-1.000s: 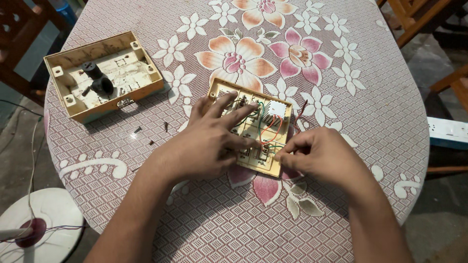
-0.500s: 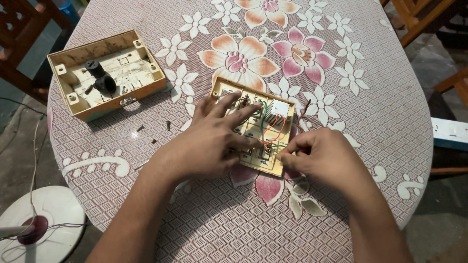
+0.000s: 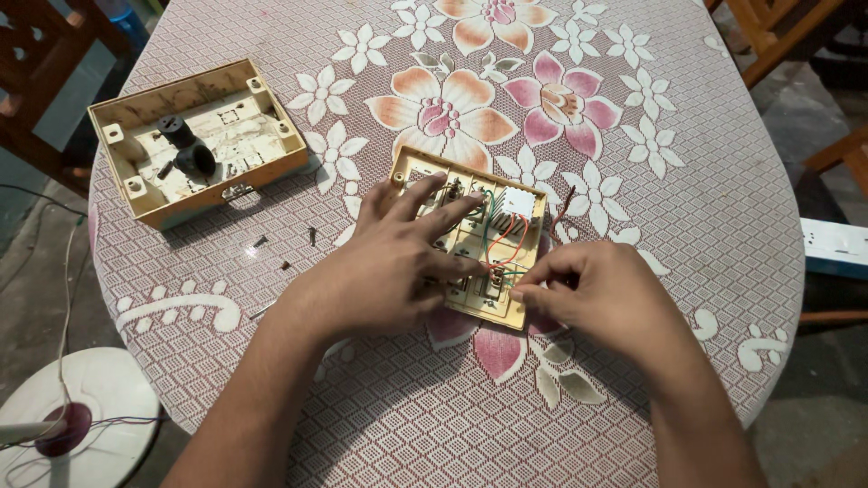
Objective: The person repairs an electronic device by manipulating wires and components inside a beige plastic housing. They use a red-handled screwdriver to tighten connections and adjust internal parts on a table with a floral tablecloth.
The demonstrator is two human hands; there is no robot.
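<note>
Left hand (image 3: 389, 271): fingers spread flat, pressing down on switch plate (image 3: 470, 235). Right hand (image 3: 597, 294): fingertips pinched at the plate's near right edge, beside red and green wiring (image 3: 502, 237). Plate flat at desk (image 3: 687, 181) centre. Loose screws (image 3: 285, 244) left. Open back box (image 3: 199, 140) far left.

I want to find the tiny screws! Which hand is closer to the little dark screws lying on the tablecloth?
Left. The left hand lies spread on the wired switch plate, just right of the screws. The right hand pinches at the plate's far edge, farther away.
</note>
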